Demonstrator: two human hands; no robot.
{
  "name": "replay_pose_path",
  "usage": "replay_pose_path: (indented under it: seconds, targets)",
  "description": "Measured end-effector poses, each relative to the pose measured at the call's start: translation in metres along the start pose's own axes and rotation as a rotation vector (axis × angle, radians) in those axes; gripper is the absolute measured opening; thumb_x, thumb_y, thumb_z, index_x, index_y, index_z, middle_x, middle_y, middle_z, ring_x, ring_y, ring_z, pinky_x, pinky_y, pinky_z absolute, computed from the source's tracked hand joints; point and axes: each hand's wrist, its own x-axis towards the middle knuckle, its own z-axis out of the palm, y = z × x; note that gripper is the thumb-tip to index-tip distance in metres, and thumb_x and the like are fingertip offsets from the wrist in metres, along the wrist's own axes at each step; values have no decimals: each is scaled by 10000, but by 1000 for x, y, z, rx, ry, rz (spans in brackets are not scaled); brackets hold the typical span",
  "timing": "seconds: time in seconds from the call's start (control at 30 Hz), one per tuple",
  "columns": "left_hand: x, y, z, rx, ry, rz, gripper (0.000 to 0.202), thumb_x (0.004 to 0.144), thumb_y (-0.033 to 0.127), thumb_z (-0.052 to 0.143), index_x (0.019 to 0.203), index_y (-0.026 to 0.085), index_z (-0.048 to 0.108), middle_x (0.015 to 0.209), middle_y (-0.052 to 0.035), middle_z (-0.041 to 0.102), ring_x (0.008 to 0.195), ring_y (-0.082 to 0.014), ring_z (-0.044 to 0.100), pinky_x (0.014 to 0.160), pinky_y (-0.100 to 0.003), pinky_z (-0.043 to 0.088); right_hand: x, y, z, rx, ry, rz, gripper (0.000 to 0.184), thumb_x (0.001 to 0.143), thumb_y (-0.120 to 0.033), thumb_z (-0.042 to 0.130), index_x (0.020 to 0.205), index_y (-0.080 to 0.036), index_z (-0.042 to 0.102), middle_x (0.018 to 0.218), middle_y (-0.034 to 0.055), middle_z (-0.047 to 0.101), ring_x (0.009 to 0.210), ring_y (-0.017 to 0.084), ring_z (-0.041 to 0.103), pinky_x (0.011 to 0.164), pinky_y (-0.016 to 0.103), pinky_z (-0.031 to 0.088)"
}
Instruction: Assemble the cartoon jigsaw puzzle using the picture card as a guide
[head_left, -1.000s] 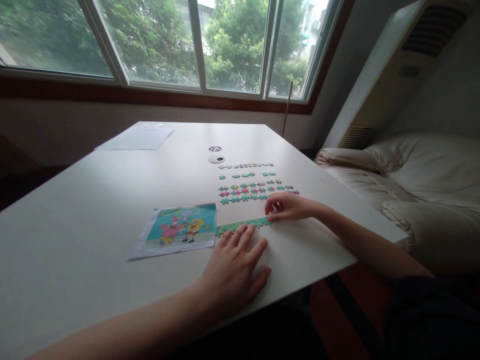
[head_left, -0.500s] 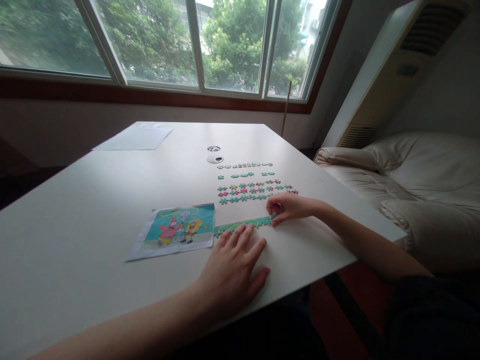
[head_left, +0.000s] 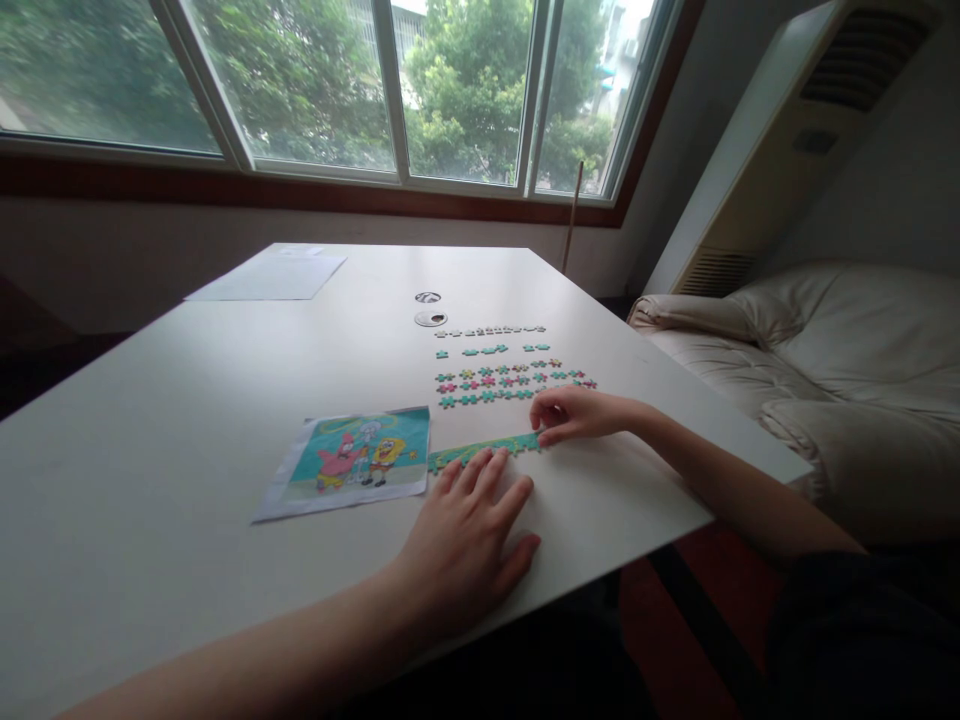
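A joined strip of green jigsaw puzzle (head_left: 480, 449) lies on the white table, its left end against the printed picture (head_left: 367, 458) of cartoon figures. My left hand (head_left: 469, 530) rests flat with fingers spread, fingertips at the strip's near edge. At the strip's right end, my right hand (head_left: 574, 414) has thumb and fingers curled in on a green puzzle piece (head_left: 536, 440), which the fingers partly cover. Beyond the strip, loose puzzle pieces (head_left: 487, 382) lie sorted in several rows, green, pink and yellow; the farthest row of pieces (head_left: 491, 331) looks pale.
Two round metal-looking discs (head_left: 430, 319) sit in the tabletop past the rows. White sheets of paper (head_left: 274, 277) lie at the far left of the table (head_left: 150, 470). A pale leather sofa (head_left: 862, 370) stands to the right, and windows (head_left: 465, 90) are ahead.
My right hand has shifted slightly left, bringing the piece at its fingertips up against the strip's right end. My left hand has stayed in place.
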Motion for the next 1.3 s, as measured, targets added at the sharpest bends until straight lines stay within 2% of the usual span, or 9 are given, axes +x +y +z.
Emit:
replay_pose_path:
  seconds: [0.1, 0.5, 0.67, 0.77, 0.87, 0.93, 1.1, 1.3]
  targets:
    - [0, -1, 0, -4, 5, 7, 421, 869, 484, 382, 1203, 249, 483, 1374, -141, 382, 1256, -337, 335, 994, -530, 281, 0, 0, 0, 5, 10, -3, 246, 795, -369, 566, 865, -136, 598, 658, -14, 496, 588, 83, 430, 531, 192, 337]
    - [0, -1, 1, 23, 14, 30, 412, 876, 468, 393, 1203, 233, 482, 1378, -135, 385, 1251, -336, 344, 987, -528, 296, 4, 4, 3, 57, 39, 13, 268, 748, -386, 614, 834, -134, 586, 632, -25, 487, 569, 78, 429, 515, 190, 332]
    - [3, -9, -17, 107, -39, 126, 386, 868, 423, 451, 1191, 216, 489, 1418, -140, 333, 1266, -341, 331, 987, -527, 308, 4, 4, 2, 63, 18, 10, 279, 763, -394, 598, 843, -127, 592, 653, -17, 497, 584, 78, 435, 524, 191, 335]
    - [3, -28, -38, 193, -7, 121, 381, 872, 409, 454, 1202, 222, 487, 1403, -124, 359, 1260, -330, 339, 973, -509, 336, 3, 2, 1, 74, 1, 4, 275, 770, -390, 592, 845, -126, 597, 658, -14, 496, 589, 79, 435, 529, 191, 336]
    - [-2, -59, -56, 227, 5, 18, 381, 890, 457, 395, 1184, 242, 507, 1339, -101, 439, 1224, -315, 386, 952, -500, 365, 3, 3, 0, 84, -11, 4, 274, 782, -394, 577, 844, -128, 600, 662, -13, 493, 592, 79, 431, 530, 190, 334]
    - [-9, -82, -61, 226, -26, -36, 385, 884, 455, 402, 1192, 247, 502, 1340, -98, 436, 1211, -311, 399, 922, -491, 394, 3, 3, 1, 86, -20, 4, 295, 763, -412, 598, 851, -131, 601, 659, -17, 488, 591, 78, 428, 532, 188, 334]
    - [-29, -124, -53, 171, -133, -91, 396, 867, 492, 405, 1169, 263, 515, 1290, -94, 482, 1120, -290, 489, 884, -449, 427, 2, 3, 1, 70, -22, 7, 351, 700, -444, 657, 871, -143, 603, 672, -25, 471, 602, 78, 423, 539, 189, 331]
    - [-45, -149, -45, 167, -122, -191, 485, 869, 534, 361, 1222, 228, 494, 1295, -115, 484, 1152, -311, 470, 902, -443, 416, 0, -1, -2, 40, -33, 26, 314, 717, -419, 647, 864, -145, 601, 673, -23, 480, 597, 79, 429, 541, 192, 337]
